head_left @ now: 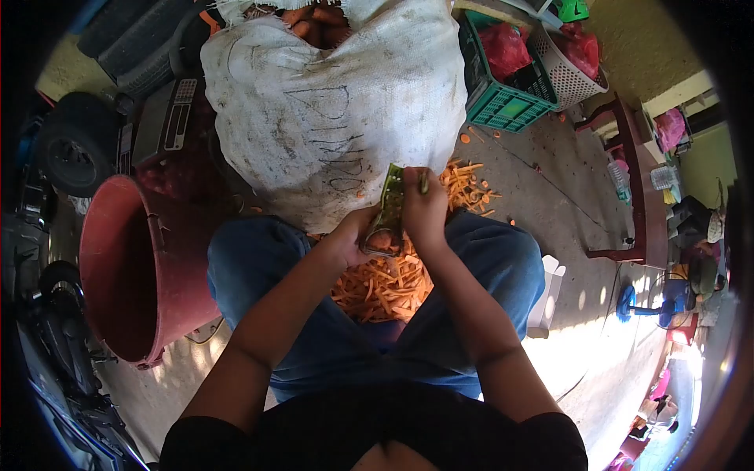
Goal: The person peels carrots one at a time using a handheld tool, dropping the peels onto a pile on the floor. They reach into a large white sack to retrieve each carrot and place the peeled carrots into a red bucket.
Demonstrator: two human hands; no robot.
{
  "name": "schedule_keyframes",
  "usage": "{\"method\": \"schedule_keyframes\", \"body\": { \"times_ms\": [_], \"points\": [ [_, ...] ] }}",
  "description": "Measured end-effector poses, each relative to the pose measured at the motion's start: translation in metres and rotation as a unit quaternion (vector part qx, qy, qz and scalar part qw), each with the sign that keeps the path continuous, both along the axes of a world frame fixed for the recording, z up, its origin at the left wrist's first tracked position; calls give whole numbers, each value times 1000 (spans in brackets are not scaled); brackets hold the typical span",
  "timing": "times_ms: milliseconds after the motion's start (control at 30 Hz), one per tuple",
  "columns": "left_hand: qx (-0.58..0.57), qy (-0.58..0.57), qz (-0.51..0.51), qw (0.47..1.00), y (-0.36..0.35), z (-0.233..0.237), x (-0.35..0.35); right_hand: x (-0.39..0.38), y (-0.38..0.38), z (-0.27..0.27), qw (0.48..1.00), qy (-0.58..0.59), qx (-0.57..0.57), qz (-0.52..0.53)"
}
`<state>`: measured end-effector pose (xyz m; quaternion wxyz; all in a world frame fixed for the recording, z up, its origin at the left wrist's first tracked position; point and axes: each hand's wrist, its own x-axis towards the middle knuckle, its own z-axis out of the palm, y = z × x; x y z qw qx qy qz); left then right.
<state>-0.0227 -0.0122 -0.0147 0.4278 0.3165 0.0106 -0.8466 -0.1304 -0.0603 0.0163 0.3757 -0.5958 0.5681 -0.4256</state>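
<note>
A long green slicer with a wire-like loop at its near end is held between my hands, tilted over a heap of orange vegetable strips. My left hand is closed on its lower left side. My right hand is closed in a fist against its right side, and a small green end shows between the fingers. I cannot tell what that fist holds. An orange-brown piece shows at the slicer's near end. The heap lies between my knees, with more strips beyond my right knee.
A big white woven sack stands ahead, with orange-brown roots in its mouth. To the left stands a red tub. A green crate, a pale basket and a dark red wooden frame are at the right.
</note>
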Motion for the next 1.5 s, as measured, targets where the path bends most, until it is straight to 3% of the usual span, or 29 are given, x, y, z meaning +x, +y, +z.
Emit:
{"method": "schedule_keyframes", "body": {
  "times_ms": [133,200,233,267,300,367,433,500,567,600,633,667,733,800,833,867,900,933,967,1033,1067,1100,1133,1233,1300,1400,1433,1500],
  "points": [
    [-48,-25,-41,998,2,-5,8,0,-5,-8,998,56,-36,-23],
    [-162,65,-190,966,2,-4,13,-23,-39,-24,987,65,-58,-132],
    [-162,66,-193,965,7,0,9,-38,-53,-20,981,39,-43,-187],
    [-123,-11,-206,971,17,8,3,-59,-74,-33,958,131,-94,-238],
    [-83,-89,-215,969,22,16,-1,-71,-81,-33,957,131,-92,-240],
    [-86,-127,-208,966,18,23,0,-81,-88,-30,957,-33,7,-287],
    [-26,-122,-107,986,7,15,3,-66,-72,-22,964,-9,-30,-263],
    [-9,-99,-84,992,4,15,4,-36,-45,-14,981,-141,-33,-126],
    [-34,-131,-56,989,1,13,2,-13,-19,-10,991,-132,1,-34],
    [-75,70,-76,992,-2,-19,15,-6,-8,-8,997,-72,-40,-2],
    [-74,70,-79,992,-1,-10,10,0,-1,-5,996,-11,-80,29],
    [-37,13,-37,999,2,1,1,4,3,-1,1000,-7,-5,21],
    [1,-43,8,999,7,7,-2,0,-1,-2,999,28,-42,6],
    [-82,-27,-121,989,12,3,5,-16,-24,-14,991,44,-113,-57],
    [-82,-26,-122,989,15,4,4,-32,-49,-24,974,68,-162,-143],
    [-97,-95,-155,979,18,6,2,-45,-56,-3,964,134,-86,-211],
    [-112,-165,-187,962,19,8,1,-63,-74,-18,943,156,-108,-273],
    [-75,-129,-181,972,18,7,0,-79,-87,-29,937,165,-89,-295],
    [-76,-128,-183,972,16,15,1,-79,-85,-28,936,165,-90,-296],
    [-51,-115,-97,987,12,35,4,-70,-74,-19,968,25,-122,-217],
    [-35,-144,-94,985,8,30,6,-53,-55,4,983,-10,-52,-178],
    [-34,-144,-90,985,5,15,6,-41,-49,-5,979,-68,-132,-142],
    [-38,-111,-63,991,2,-1,6,-30,-33,8,986,-145,4,-81],
    [-14,-60,-9,998,-1,-2,0,-7,0,20,996,-83,25,29],
    [15,-41,22,999,1,-1,-2,-1,5,10,999,-15,-34,33],
    [-44,-96,-24,994,8,-5,-1,-7,-5,4,995,9,-101,-3],
    [-53,-92,-68,992,12,5,-2,-12,-21,-3,983,12,-175,-49],
    [-63,-83,-115,988,17,18,-2,-44,-55,-7,977,-6,-122,-173]
  ]
}}
